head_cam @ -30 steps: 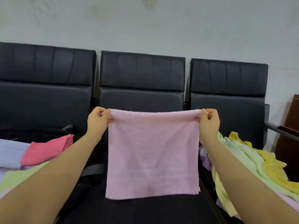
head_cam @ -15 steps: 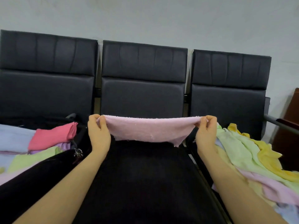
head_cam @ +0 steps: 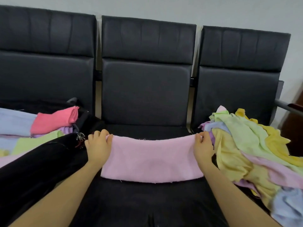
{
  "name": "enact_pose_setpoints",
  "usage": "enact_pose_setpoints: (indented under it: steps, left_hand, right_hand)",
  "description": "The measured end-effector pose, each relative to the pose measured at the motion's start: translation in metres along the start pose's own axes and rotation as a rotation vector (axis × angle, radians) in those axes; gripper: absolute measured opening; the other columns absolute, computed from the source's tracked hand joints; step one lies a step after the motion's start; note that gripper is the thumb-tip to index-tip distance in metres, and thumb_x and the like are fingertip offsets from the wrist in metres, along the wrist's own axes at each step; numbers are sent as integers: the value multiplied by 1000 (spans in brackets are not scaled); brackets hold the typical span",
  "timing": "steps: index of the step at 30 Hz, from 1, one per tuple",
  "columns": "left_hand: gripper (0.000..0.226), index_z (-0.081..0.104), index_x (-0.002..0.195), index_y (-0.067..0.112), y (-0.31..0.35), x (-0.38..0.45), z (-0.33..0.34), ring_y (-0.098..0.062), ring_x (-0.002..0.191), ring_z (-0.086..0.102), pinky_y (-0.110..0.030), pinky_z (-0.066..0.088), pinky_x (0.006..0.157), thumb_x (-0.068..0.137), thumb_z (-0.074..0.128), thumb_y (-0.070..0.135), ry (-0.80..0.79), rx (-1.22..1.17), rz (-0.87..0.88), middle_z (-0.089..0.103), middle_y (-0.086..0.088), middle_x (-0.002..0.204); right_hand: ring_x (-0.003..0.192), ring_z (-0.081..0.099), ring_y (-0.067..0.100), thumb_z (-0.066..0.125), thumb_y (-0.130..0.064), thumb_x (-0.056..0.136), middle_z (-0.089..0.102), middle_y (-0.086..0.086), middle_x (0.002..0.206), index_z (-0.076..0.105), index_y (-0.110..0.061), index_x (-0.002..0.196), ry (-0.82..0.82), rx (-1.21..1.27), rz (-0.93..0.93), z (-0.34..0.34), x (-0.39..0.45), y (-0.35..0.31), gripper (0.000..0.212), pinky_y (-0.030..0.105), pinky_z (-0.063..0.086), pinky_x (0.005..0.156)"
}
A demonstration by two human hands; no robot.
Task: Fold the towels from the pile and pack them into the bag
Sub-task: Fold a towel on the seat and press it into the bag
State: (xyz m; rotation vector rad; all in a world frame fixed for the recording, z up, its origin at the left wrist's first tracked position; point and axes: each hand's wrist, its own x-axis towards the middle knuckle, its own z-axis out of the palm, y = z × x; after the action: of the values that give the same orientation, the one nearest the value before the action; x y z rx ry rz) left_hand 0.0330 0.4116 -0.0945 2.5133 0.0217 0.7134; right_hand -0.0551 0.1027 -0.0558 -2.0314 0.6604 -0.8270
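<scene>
A light pink towel (head_cam: 152,158) lies spread flat on the black middle seat (head_cam: 147,202). My left hand (head_cam: 98,145) pinches its far left corner and my right hand (head_cam: 202,146) pinches its far right corner. The pile of loose towels (head_cam: 255,149), in green, yellow, pink, lilac and blue, covers the right seat. On the left seat an open black bag (head_cam: 41,161) holds folded towels, with a coral pink one (head_cam: 54,120) on top beside blue and green ones.
Three black padded seat backs (head_cam: 147,71) stand against a pale wall behind. A metal armrest (head_cam: 285,105) and a dark brown piece of furniture sit at the far right. The bag's zipper pull (head_cam: 79,137) hangs near my left hand.
I have brought the pink towel down from hanging in the air and laid it onto the middle seat; both hands moved down and forward, still pinching its corners.
</scene>
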Motion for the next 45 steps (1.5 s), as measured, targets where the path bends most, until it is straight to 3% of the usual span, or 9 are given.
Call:
enact_pose_setpoints:
  steps: [7, 18, 22, 26, 29, 31, 33, 42, 45]
  left_hand:
    - [18, 64, 94, 4, -7, 12, 35, -37, 93, 50, -43, 29, 80, 93, 58, 20, -114, 221, 95, 61, -15, 94]
    - [12, 62, 83, 2, -4, 38, 54, -42, 86, 53, -53, 40, 73, 79, 73, 7, 3, 328, 220, 58, -20, 90]
    - [23, 63, 96, 1, -2, 37, 65, -42, 95, 52, -50, 41, 73, 75, 71, -1, -5, 389, 324, 58, -24, 111]
    - [35, 66, 111, 7, 10, 4, 79, -40, 111, 55, -51, 48, 82, 78, 71, 16, -158, 313, 483, 58, -18, 127]
    - [54, 27, 150, 17, 14, -23, 80, -33, 145, 15, -51, 19, 114, 101, 33, 39, -435, 331, 398, 15, -7, 159]
    - [59, -10, 152, 27, 7, -32, 79, -26, 146, -16, -44, -7, 117, 101, 12, 48, -608, 430, 313, -18, 2, 159]
    - [59, -17, 150, 29, 6, -40, 74, -25, 145, -22, -43, -12, 116, 100, 7, 50, -648, 462, 324, -24, 3, 157]
    - [59, -11, 152, 29, 16, -79, 52, -25, 146, -18, -44, -11, 117, 101, 11, 50, -760, 429, 320, -20, 2, 158]
    - [56, 8, 153, 28, 24, -81, 44, -25, 147, 2, -43, 3, 117, 102, 22, 45, -647, 280, 220, 1, -1, 161]
  right_hand:
    - [84, 54, 28, 39, -18, 101, 55, 5, 86, 43, -16, 94, -189, -210, 20, 30, 15, 33, 9, 44, 41, 90]
    - [81, 58, 28, 43, -22, 101, 53, 1, 78, 51, -10, 99, -29, -162, -68, 53, 45, 35, 15, 50, 44, 92]
    - [109, 55, 28, 51, -26, 98, 60, 7, 112, 57, -13, 113, -65, -349, -109, 65, 45, 39, 21, 42, 35, 98]
    - [134, 38, 23, 51, -24, 98, 43, 5, 145, 46, -15, 138, -302, -472, -436, 75, 20, 41, 42, 35, 27, 110]
    - [147, 11, 20, 26, -44, 102, 10, 3, 161, 16, -21, 153, -592, -758, -508, 81, 6, 54, 56, 34, 10, 118]
    - [149, -3, 20, 6, -57, 97, -8, 0, 162, -3, -26, 153, -702, -938, -492, 76, 1, 62, 65, 36, -1, 119]
    - [148, -9, 19, 8, -55, 99, -14, -2, 160, -9, -27, 152, -750, -1010, -483, 67, -4, 65, 62, 38, -6, 119]
    - [149, -5, 20, 20, -48, 102, -9, 0, 161, 0, -27, 154, -822, -1058, -464, 29, -25, 63, 59, 41, -2, 120]
    - [148, 2, 20, 26, -43, 103, -2, 0, 162, 10, -26, 153, -777, -1017, -464, 27, -33, 57, 56, 42, 2, 119]
